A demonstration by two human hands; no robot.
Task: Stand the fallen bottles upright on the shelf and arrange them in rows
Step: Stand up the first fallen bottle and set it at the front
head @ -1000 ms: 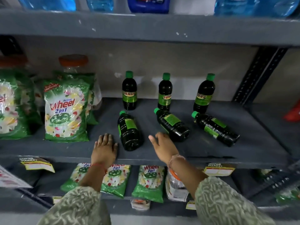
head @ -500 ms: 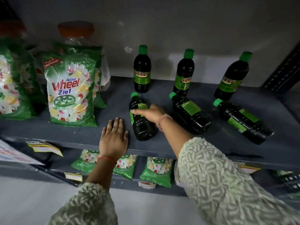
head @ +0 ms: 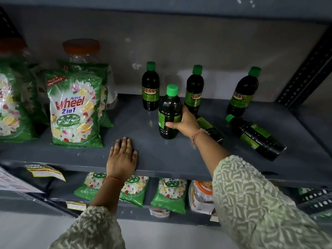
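Observation:
Dark bottles with green caps and green labels stand and lie on a grey shelf [head: 161,157]. My right hand [head: 185,123] grips one bottle [head: 168,112], which now stands upright near the shelf's middle. Three bottles stand at the back: a left one [head: 150,88], a middle one [head: 195,90] and a right one [head: 242,94]. Two lie on their sides: one [head: 210,128] partly hidden behind my right wrist, another [head: 256,137] at the right. My left hand [head: 122,157] rests flat on the shelf's front edge, fingers apart, holding nothing.
Green detergent packets [head: 75,112] stand at the shelf's left, with a clear jar with an orange lid [head: 81,49] behind them. More packets [head: 168,194] lie on the shelf below. A perforated upright post [head: 305,72] bounds the right side.
My right hand reached to the leftmost fallen bottle, took hold of it and tipped it upright. The camera moved closer. My left hand stayed on the shelf edge.

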